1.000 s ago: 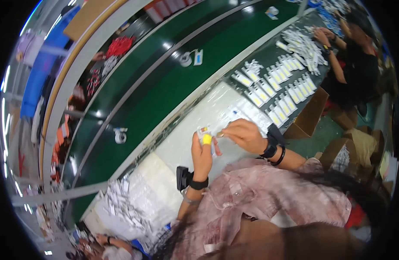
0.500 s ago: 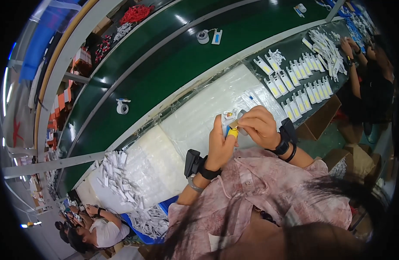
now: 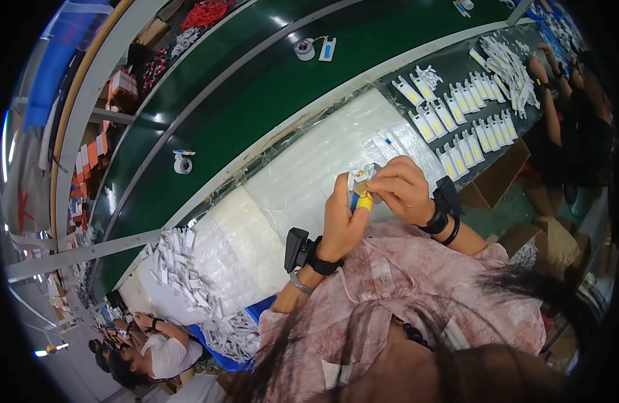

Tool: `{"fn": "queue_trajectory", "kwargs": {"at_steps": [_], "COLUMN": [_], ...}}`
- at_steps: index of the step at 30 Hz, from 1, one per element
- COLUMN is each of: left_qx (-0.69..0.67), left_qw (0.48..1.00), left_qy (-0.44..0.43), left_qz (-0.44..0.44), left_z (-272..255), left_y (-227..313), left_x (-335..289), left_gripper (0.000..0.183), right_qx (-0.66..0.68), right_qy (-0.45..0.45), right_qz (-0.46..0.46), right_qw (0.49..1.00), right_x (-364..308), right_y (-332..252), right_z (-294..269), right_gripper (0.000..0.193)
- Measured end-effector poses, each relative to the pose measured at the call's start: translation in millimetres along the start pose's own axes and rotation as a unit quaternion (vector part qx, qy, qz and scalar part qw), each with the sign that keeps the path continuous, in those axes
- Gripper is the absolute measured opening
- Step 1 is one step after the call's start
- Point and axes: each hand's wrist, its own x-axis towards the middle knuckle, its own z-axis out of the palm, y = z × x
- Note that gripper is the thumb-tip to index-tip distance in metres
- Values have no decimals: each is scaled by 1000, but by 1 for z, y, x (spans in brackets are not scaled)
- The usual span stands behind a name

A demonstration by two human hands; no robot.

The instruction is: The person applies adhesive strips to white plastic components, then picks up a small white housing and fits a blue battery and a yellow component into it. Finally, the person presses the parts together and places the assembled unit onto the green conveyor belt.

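1. Closing around a small white part (image 3: 358, 174), the left hand (image 3: 343, 218) had its thumb bent against the near side; a yellow cover (image 3: 365, 201) wrapped that thumb's end.
2. The right hand (image 3: 405, 193) met it from the other side, thumb and forefinger drawn together at the part; I could not tell what exactly they pinched.
3. The white part was up between the 2 hands, in front of the pink patterned shirt (image 3: 403, 282), and a bit of blue showed below it.
4. Behind the hands, a pale plastic-covered sheet (image 3: 309, 178) lay on the bench, with a slim white and blue piece (image 3: 388, 141) near its right end.
5. White panels with yellow strips (image 3: 455, 107) stood in rows to the right, near a heap of white pieces (image 3: 514, 74).
6. Beyond the bench, a green belt (image 3: 249, 114) carried a round white unit (image 3: 304, 49) beside a white panel with a blue middle (image 3: 327, 49).
7. To the left lay a pile of white pieces (image 3: 176, 269).
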Motion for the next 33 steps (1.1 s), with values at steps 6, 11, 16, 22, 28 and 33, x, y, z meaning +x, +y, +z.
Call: {"fn": "queue_trajectory", "kwargs": {"at_steps": [6,11,16,22,28,33], "left_qx": [4,-38,-32,-20,2,24], "left_qw": [999,999,999,999,998,999], "left_qy": [15,21,35,26,54,34], "left_qz": [28,-14,-8,30,33,-2], "left_z": [2,6,9,10,12,8], "left_y": [-1,4,-3,-6,-7,-13], "left_x": [-2,-5,-8,-7,-8,-9], "left_gripper": [37,40,40,36,32,32], "right_qx": [-7,-6,-7,-12,-21,-34], "right_qy": [-7,-25,-43,-49,-59,-80], "right_qz": [20,22,24,25,24,6], "right_qw": [1000,999,999,998,998,996], "right_x": [-2,-1,-2,-2,-2,1], "right_y": [-6,-7,-6,-6,-9,-14], "right_z": [-1,-6,-8,-8,-6,-4], "right_gripper": [23,24,25,25,26,26]}}
